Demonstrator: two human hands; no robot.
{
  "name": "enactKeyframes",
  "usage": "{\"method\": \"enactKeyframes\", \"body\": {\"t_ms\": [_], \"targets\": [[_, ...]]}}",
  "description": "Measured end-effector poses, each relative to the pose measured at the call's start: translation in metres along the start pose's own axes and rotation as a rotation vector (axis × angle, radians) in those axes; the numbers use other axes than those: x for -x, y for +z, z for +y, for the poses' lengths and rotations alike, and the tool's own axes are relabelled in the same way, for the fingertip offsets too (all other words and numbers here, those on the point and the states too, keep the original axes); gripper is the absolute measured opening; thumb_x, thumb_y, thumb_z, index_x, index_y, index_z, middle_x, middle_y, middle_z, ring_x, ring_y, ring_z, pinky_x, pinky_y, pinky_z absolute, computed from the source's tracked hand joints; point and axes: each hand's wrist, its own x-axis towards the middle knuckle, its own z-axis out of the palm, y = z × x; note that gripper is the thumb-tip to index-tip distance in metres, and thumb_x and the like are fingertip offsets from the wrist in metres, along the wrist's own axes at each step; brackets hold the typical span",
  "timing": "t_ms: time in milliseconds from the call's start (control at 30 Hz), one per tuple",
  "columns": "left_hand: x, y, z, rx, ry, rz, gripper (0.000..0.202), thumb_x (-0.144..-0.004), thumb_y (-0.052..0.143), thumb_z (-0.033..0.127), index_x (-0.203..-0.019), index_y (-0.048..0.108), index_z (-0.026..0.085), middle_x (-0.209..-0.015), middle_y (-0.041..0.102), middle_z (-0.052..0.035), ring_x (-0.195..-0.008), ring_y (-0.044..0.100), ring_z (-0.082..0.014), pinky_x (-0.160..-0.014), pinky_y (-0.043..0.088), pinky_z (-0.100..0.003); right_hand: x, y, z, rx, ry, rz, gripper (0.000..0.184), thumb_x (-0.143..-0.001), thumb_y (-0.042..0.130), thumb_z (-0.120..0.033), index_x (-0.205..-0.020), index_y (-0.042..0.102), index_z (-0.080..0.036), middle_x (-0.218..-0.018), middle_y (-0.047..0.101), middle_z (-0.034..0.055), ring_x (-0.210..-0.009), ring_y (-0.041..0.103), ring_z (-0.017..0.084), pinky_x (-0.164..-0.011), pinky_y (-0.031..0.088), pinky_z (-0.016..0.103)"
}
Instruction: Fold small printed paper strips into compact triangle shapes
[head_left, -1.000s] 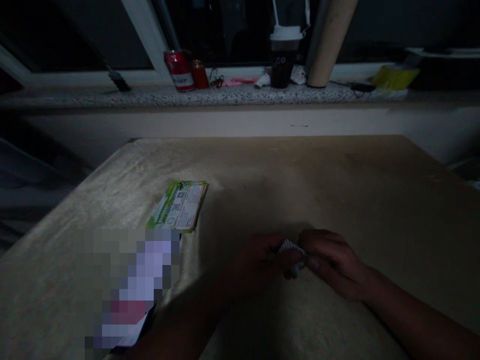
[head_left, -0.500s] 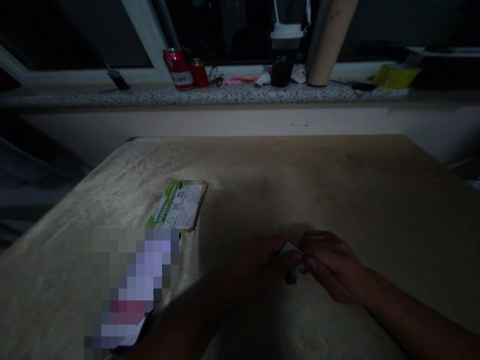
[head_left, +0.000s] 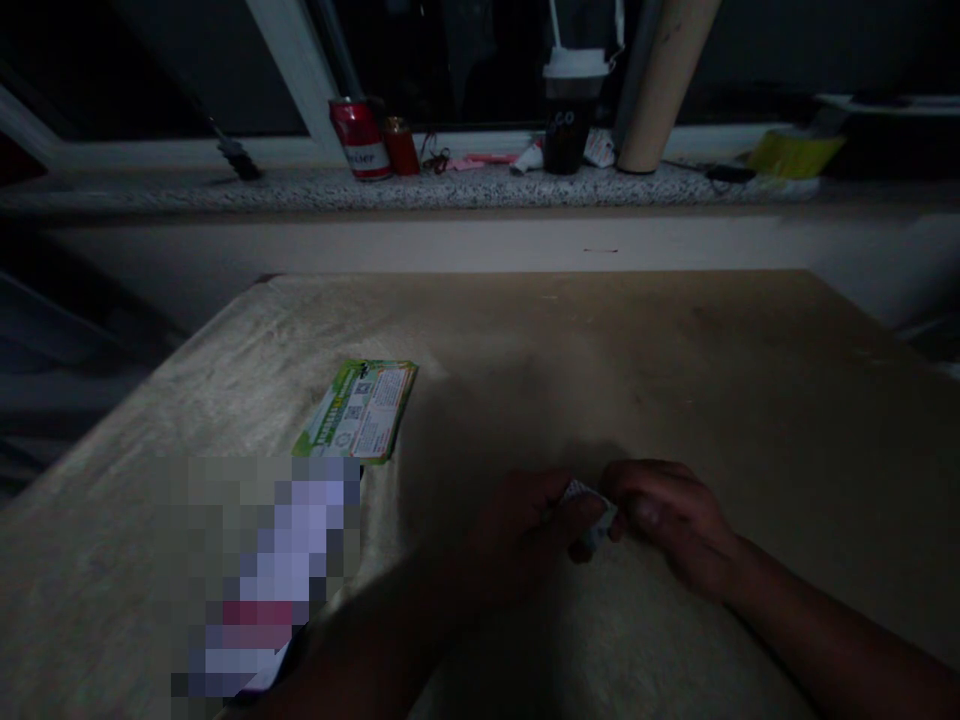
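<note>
My left hand (head_left: 536, 525) is closed over the table, its thumb pressing on a small pale packet with a fine pattern (head_left: 592, 512). Much of the packet is hidden by the thumb and fingers, and in the dim light I cannot tell its exact kind. My right hand (head_left: 671, 520) is right beside it, fingers curled and thumb folded against them at the packet's right edge. Whether anything is between the right fingers is hidden. To the left lies a flat green and white printed pack (head_left: 367, 410) with small squares of code on it.
A blurred-out pale object (head_left: 292, 560) lies on the table (head_left: 712, 380) by my left forearm. Along the stone windowsill (head_left: 450, 193) stand a red can (head_left: 361, 140), an orange-red lighter-like item (head_left: 401, 147), a black lidded cup (head_left: 568, 120), a cardboard tube (head_left: 664, 90) and a yellow item (head_left: 795, 152).
My right thumb has drawn back from the packet's corner and folded onto the right fingers. More of the packet's face shows now. The left hand keeps its hold.
</note>
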Motion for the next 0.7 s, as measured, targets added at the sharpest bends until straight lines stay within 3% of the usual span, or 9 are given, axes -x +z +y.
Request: {"method": "enactKeyframes", "body": {"t_ms": [267, 433, 700], "targets": [[0.0005, 0.0004, -0.0056, -0.059, 0.037, 0.012, 0.044, -0.099, 0.053, 0.049, -0.072, 0.063, 0.016, -0.062, 0.06, 0.0009, -0.057, 0.054, -0.0106, -0.057, 0.041, -0.021, -0.0057, 0.0054, -0.0052, 0.126, -0.025, -0.015, 0.041, -0.106, 0.041, -0.03, -0.067, 0.05, -0.021, -0.056, 0.049, -0.0032, -0.048, 0.047, 0.011, -0.051, 0.035, 0.026], [-0.0008, -0.002, -0.0034, -0.005, 0.034, -0.031, 0.046, -0.099, 0.053, 0.052, -0.073, 0.064, 0.015, -0.063, 0.061, -0.0005, -0.059, 0.058, -0.0116, -0.06, 0.043, -0.022, -0.0025, 0.0059, -0.0047, 0.043, 0.067, -0.007, 0.044, -0.106, 0.043, -0.036, -0.064, 0.048, -0.02, -0.051, 0.039, -0.006, -0.042, 0.039, 0.009, -0.045, 0.029, 0.025], [-0.0004, -0.0094, -0.001, -0.147, 0.102, -0.068, 0.044, -0.098, 0.054, 0.048, -0.072, 0.065, 0.015, -0.062, 0.059, -0.0004, -0.058, 0.053, -0.0107, -0.054, 0.037, -0.021, -0.0013, 0.0024, -0.0047, -0.034, 0.107, -0.05, 0.047, -0.105, 0.043, -0.042, -0.065, 0.051, -0.019, -0.051, 0.034, -0.0064, -0.042, 0.034, 0.008, -0.044, 0.026, 0.025]]}}
